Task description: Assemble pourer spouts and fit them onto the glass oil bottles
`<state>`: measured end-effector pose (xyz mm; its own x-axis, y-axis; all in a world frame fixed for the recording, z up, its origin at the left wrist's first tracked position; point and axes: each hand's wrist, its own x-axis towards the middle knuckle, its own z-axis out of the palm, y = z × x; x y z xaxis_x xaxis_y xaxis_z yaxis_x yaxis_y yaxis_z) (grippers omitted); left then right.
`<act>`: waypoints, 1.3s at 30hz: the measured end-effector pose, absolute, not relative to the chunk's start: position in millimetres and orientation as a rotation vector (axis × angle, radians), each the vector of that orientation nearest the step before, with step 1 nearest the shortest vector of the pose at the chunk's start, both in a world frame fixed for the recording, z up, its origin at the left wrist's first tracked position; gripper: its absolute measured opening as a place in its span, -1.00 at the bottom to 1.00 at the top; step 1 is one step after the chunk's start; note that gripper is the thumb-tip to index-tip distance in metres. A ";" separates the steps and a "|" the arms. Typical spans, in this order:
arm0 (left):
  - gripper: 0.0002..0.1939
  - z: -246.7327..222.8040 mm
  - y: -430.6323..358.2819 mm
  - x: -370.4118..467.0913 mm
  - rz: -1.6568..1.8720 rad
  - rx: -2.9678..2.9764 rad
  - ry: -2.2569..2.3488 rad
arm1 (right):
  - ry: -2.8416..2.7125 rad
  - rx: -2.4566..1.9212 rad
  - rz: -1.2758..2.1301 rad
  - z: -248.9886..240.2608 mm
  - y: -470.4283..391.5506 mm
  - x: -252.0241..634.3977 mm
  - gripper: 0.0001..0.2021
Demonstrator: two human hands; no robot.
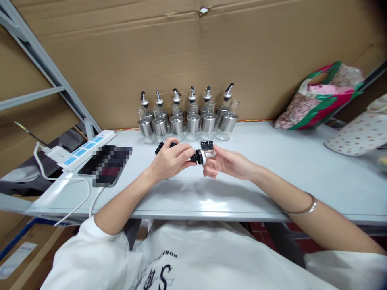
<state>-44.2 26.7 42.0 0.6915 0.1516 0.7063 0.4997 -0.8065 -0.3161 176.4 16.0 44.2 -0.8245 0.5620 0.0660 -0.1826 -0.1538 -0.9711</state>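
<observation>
Between my two hands, above the table's front half, is a silver and black pour spout (202,156). My left hand (173,160) closes its fingers on the black stopper end. My right hand (225,161) pinches the silver end between thumb and fingers. Small black parts (207,145) lie on the table just behind the spout, and more black pieces (159,148) show behind my left hand, partly hidden by it. Farther back stand two rows of glass bottles with steel sleeves (193,123). The back-row bottles carry spouts (192,93); the front-row necks have none.
At the left of the white table (272,177) are a power strip (87,149), a charging cable (86,189) and dark phones (111,167). A patterned bag (320,96) and a dotted white bag (353,133) stand at the right. A cardboard wall (151,52) closes off the back.
</observation>
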 end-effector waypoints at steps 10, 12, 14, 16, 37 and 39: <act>-0.79 41.2 28.9 -45.6 -0.922 -2.462 -0.559 | -1.570 -0.486 1.984 48.5 14.3 177.8 -0.69; -0.76 40.3 29.1 -45.8 -0.897 -2.488 -0.599 | -1.567 -0.504 1.980 48.3 14.4 177.6 -0.70; -0.76 40.4 28.9 -45.9 -0.907 -2.485 -0.597 | -1.556 -0.515 1.972 47.9 15.0 177.5 -0.70; -0.78 41.8 28.6 -46.0 -0.944 -2.456 -0.568 | -1.547 -0.538 1.945 47.4 15.7 177.3 -0.69; -0.75 59.4 30.7 -57.5 -0.756 -2.473 -0.520 | -2.209 -0.809 0.665 46.6 10.2 174.7 -0.72; -0.74 57.6 31.8 -56.9 -0.762 -2.493 -0.513 | -2.290 -0.746 0.365 44.8 13.4 176.5 -0.76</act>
<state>-56.9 31.8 57.6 0.7746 0.2079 0.5973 0.4754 -0.8143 -0.3331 176.5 13.4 44.8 -0.5963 0.6041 0.5287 0.4100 0.7954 -0.4464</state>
